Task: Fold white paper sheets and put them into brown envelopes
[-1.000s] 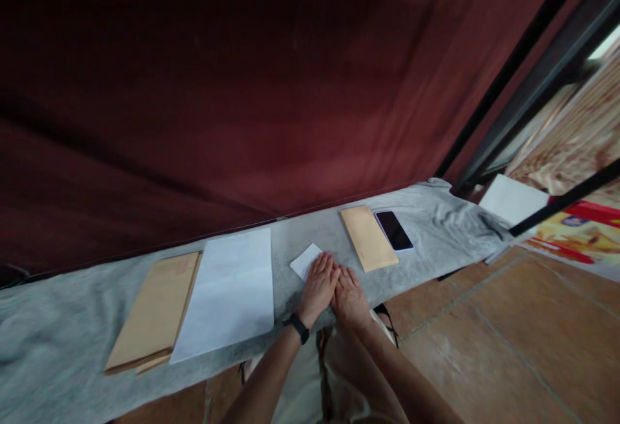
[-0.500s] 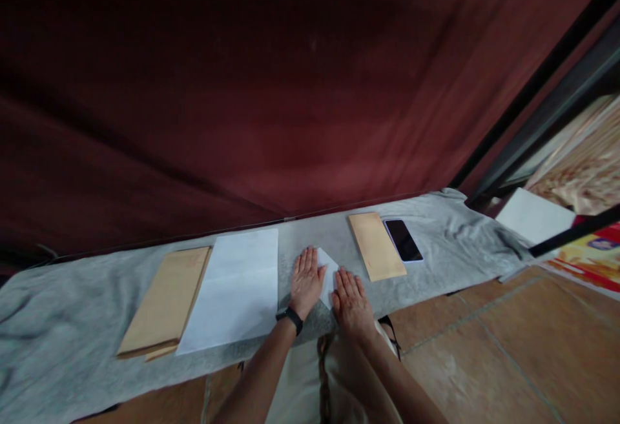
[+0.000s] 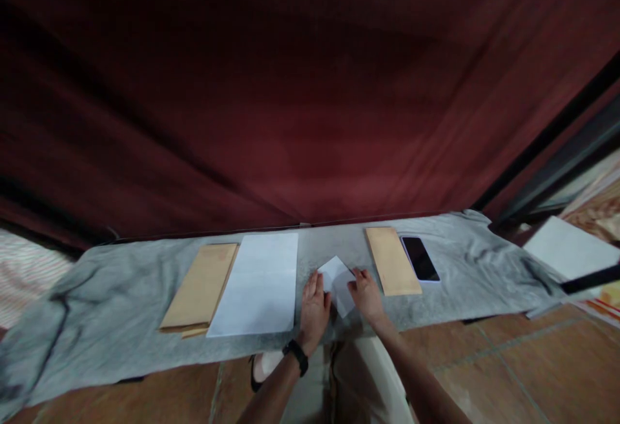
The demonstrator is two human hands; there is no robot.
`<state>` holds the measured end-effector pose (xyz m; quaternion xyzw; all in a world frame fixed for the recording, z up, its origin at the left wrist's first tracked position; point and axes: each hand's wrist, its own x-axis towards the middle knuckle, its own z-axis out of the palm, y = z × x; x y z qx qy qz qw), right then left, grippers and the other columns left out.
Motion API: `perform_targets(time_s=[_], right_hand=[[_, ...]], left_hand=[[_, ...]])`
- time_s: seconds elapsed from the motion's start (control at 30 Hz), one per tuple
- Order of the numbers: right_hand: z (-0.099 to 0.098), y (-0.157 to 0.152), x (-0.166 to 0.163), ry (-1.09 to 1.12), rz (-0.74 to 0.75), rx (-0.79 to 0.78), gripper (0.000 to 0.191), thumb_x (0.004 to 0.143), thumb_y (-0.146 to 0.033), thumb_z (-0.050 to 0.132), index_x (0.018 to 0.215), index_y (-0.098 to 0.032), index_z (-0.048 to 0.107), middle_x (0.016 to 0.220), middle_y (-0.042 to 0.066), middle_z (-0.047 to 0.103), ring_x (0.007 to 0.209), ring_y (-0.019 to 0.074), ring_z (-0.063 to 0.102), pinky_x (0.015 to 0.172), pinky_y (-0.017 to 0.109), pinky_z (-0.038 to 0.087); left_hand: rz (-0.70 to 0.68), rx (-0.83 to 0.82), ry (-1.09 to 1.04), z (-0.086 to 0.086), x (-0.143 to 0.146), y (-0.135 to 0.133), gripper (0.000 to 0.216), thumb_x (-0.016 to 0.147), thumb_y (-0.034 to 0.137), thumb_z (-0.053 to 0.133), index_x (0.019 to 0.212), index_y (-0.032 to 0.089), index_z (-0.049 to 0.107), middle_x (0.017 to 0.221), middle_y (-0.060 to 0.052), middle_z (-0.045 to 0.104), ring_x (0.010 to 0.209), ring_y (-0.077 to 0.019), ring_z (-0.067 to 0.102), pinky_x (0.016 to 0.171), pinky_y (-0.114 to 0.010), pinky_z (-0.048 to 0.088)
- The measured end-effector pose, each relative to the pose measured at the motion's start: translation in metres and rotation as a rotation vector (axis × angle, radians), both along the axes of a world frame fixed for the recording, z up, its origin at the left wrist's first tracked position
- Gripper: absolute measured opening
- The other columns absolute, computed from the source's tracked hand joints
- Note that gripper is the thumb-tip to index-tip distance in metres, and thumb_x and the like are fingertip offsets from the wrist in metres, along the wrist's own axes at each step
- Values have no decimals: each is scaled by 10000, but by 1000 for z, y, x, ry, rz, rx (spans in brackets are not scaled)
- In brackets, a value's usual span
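A black band was worn on the left wrist. Both forearms were bare, with no sleeves seen. Light, cream-coloured trousers were worn, and a sandal strap was seen at one foot.

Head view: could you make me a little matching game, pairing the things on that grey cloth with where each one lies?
Things:
1. phone
2. large white sheet
3. small folded paper
4. stack of brown envelopes

Places:
A. between the two hands
B. farthest left of the four
C. farthest right, beside a single brown envelope
D. just right of the brown stack

Pairs: 1-C, 2-D, 3-A, 4-B
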<state>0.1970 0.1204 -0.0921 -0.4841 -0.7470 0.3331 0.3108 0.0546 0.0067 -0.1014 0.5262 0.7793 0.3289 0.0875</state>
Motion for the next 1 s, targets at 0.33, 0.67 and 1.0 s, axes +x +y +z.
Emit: perform_targets(time_s=[0.33,0.67,1.0], right_hand=[[2,-7,6,466,-81,-425,330,693,-537,632,723,-211,668,692,63,709,640,256,683,604,370,551],[15,-43,4,736,-174,-755,445,561,-505,787,842,-179,675,726,70,739,695,286,717,644,404,583],[11,-7,10,576,-233,-545,381,741,-539,664,893,-191,641,737,54,722,698,238,712,639,375,593]], left_hand=[[189,144,-741,17,8,-16,624,912,393,542,1481,185,395,1464,-152,532,1359,-270,502,1135,-447,410],[78,-60,-978,33,-5,-12,264,682,234,686,943,198,673,714,3,698,654,-173,651,587,-252,470],[19,-149,-940,33,-19,3,140,649,273,721,685,188,616,554,35,610,474,-135,559,476,-235,388]])
